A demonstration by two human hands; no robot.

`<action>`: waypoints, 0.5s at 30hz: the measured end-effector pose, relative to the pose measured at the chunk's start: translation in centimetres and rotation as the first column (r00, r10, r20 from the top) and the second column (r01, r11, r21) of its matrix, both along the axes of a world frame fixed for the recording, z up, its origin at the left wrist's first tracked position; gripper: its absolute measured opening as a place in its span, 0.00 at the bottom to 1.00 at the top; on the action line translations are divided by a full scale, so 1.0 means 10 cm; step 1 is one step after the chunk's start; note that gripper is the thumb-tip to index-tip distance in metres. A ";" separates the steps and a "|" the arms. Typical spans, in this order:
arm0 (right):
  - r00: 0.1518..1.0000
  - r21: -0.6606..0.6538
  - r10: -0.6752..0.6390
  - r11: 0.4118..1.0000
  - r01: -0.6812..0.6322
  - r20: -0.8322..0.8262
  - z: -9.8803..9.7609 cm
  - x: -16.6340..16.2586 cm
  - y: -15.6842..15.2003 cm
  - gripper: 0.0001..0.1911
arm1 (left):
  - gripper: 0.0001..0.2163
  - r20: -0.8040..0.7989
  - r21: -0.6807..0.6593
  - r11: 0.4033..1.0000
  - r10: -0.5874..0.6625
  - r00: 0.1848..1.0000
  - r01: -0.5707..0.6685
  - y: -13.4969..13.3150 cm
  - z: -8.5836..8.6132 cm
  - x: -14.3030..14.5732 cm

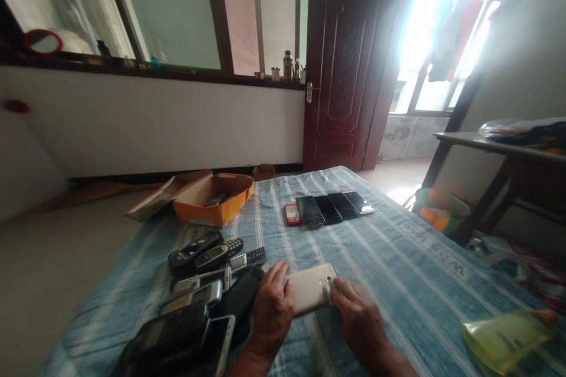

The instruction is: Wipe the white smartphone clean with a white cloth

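Note:
A gold smartphone (309,290) lies back up on the blue striped bed cover, its camera end toward the right. My left hand (273,300) grips the phone's left end, thumb on its back and fingers along the far edge. At the camera end, my right hand (357,309) is closed in a pinch on a small white wad (328,291), pressed against the phone's back. What the wad is made of, I cannot make out. Left of my left hand lie several old phones, among them a keypad phone (219,253) and a black phone (241,297).
An orange cardboard box (212,212) stands lidless-side up at the far left with dark items inside. Several dark smartphones (312,212) lie in a row farther back, beside a small red-framed device (292,215). A yellow pouch (504,339) rests at the right.

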State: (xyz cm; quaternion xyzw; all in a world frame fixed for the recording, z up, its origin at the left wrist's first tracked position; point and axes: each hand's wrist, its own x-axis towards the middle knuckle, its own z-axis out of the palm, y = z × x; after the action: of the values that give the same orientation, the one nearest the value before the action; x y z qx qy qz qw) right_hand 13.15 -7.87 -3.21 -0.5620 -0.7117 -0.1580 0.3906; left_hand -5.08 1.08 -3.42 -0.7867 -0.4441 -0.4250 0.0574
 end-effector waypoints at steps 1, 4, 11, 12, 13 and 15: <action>0.999 0.011 0.018 1.000 -0.018 0.044 -0.02 -0.02 -0.01 0.18 | 0.16 -0.014 -0.010 1.000 -0.015 1.000 0.015 0.00 -0.01 0.00; 0.994 0.003 0.055 0.998 -0.056 0.097 -0.07 -0.07 -0.05 0.18 | 0.17 -0.060 -0.045 0.998 -0.047 0.997 0.044 -0.04 -0.02 0.02; 0.985 -0.129 0.144 0.983 -0.131 0.098 -0.03 -0.31 -0.01 0.12 | 0.17 -0.094 -0.042 0.997 -0.067 0.993 0.064 -0.06 -0.02 0.06; 0.981 -0.143 0.164 0.978 -0.149 0.103 -0.02 -0.36 0.01 0.11 | 0.17 -0.101 -0.036 0.997 -0.072 0.992 0.069 -0.06 -0.02 0.06; 0.977 -0.150 0.184 0.975 -0.167 0.111 -0.01 -0.40 0.03 0.11 | 0.17 -0.108 -0.032 0.997 -0.075 0.991 0.072 -0.06 -0.01 0.05; 0.967 -0.149 0.215 0.969 -0.195 0.134 0.00 -0.41 0.06 0.11 | 0.17 -0.119 -0.035 0.996 -0.080 0.990 0.076 -0.06 0.01 0.05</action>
State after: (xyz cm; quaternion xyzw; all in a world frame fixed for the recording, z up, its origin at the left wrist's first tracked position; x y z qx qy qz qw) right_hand 9.06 -7.28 -3.22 -0.4971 -0.8024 -0.1100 0.3114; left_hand -4.55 0.45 -3.36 -0.8284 -0.4151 -0.3718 0.0556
